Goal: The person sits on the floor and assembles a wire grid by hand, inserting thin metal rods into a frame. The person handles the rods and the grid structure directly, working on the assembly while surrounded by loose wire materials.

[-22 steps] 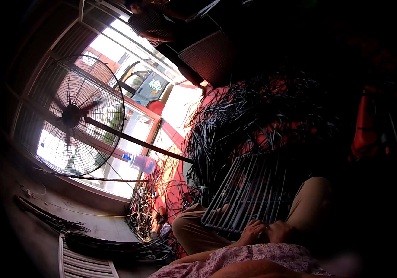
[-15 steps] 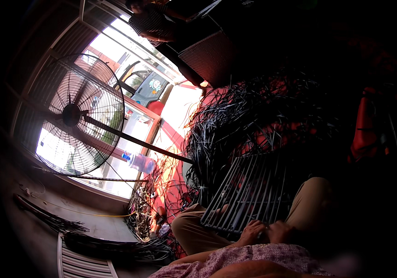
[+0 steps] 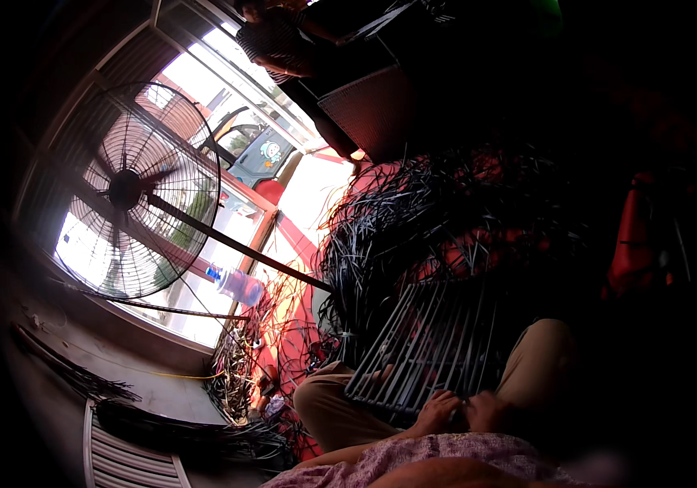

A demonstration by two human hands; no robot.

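Note:
A frame strung with dark parallel strips (image 3: 413, 346) lies tilted across my crossed legs. At its near edge, my left hand (image 3: 439, 409) is closed, with bent fingers. Close beside it, my right hand (image 3: 485, 411) is curled too, the fingertips of both hands nearly meeting. Whatever sits between the fingers is too dark and small to make out. Beyond the frame, a large tangled heap of black strips (image 3: 381, 215) spreads over the red floor.
A big standing fan (image 3: 126, 189) is at the left, before a bright doorway. A clear water bottle (image 3: 238, 286) lies near its pole. Bundled black strips (image 3: 194, 431) and a slatted metal rack (image 3: 133, 455) are at lower left. A person in stripes (image 3: 275, 45) stands by a woven piece (image 3: 369, 106).
The view has shifted slightly, so the fan and the frame appear a little further left. Both hands stay curled at the frame's near edge, the right one a little nearer the left.

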